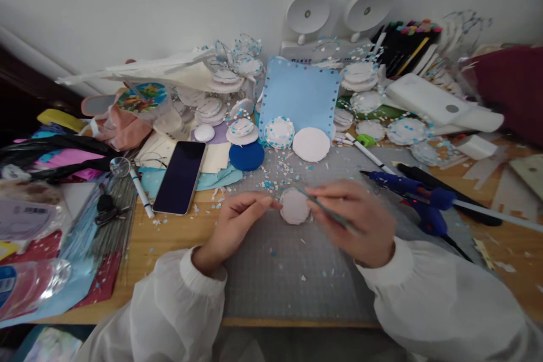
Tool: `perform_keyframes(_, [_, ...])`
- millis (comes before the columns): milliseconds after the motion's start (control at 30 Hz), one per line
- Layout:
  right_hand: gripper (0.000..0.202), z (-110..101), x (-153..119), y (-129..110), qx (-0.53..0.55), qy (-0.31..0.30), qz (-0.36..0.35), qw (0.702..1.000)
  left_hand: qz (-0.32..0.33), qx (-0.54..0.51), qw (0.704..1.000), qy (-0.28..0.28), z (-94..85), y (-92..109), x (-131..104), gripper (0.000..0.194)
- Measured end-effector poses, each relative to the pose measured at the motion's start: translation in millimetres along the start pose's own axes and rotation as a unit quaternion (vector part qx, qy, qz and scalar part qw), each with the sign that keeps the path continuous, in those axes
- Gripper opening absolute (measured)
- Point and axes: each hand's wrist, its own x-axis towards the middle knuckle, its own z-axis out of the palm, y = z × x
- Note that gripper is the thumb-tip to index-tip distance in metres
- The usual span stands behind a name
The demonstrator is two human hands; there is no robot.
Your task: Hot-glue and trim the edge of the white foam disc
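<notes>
A small white paper disc (295, 207) with a ragged edge lies on the grey cutting mat (292, 277). At its left edge, my left hand (244, 220) has thumb and fingertips closed together on the rim. My right hand (358, 218), smeared by motion, grips slim grey-green tweezers (339, 219) over the disc's right side. Their tip reaches the disc's upper edge. Blue and white paper bits (275, 178) are scattered just beyond. Behind them stand a plain white disc (311, 145) and a disc dotted with blue bits (279, 132).
A phone (180, 177) lies to the left, near a magnifying glass (121, 167). A blue glue gun (411, 189) with its cord rests on the right. A blue sheet (301, 93) leans at the back among stacked discs. A clear bottle (34, 285) sits front left.
</notes>
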Motion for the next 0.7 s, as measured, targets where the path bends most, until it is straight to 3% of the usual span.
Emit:
perform_keyframes(100, [0.022, -3, -1, 8, 0.069, 0.126, 0.062, 0.988, 0.141, 0.174, 0.975, 0.000, -2.6, 4, 0, 0.026])
perform_keyframes(200, [0.015, -1, -4, 18, 0.171, 0.148, 0.207, 0.952, 0.206, 0.303, 0.930, -0.038, 0.4, 3, -1, 0.054])
perform_keyframes(300, [0.014, 3, -7, 26, 0.235, 0.142, 0.280, 0.920, 0.186, 0.366, 0.910, -0.062, 5.5, -2, -1, 0.077])
perform_keyframes(400, [0.017, 7, -9, 27, 0.257, 0.126, 0.296, 0.911, 0.137, 0.376, 0.914, -0.068, 7.7, -8, 1, 0.091])
perform_keyframes(533, [0.015, 13, -10, 23, 0.281, 0.097, 0.294, 0.909, 0.104, 0.371, 0.919, -0.079, 7.5, -11, 3, 0.090])
perform_keyframes(700, [0.014, 11, -9, 16, 0.279, 0.078, 0.278, 0.916, 0.115, 0.350, 0.927, -0.069, 7.6, -11, 1, 0.086])
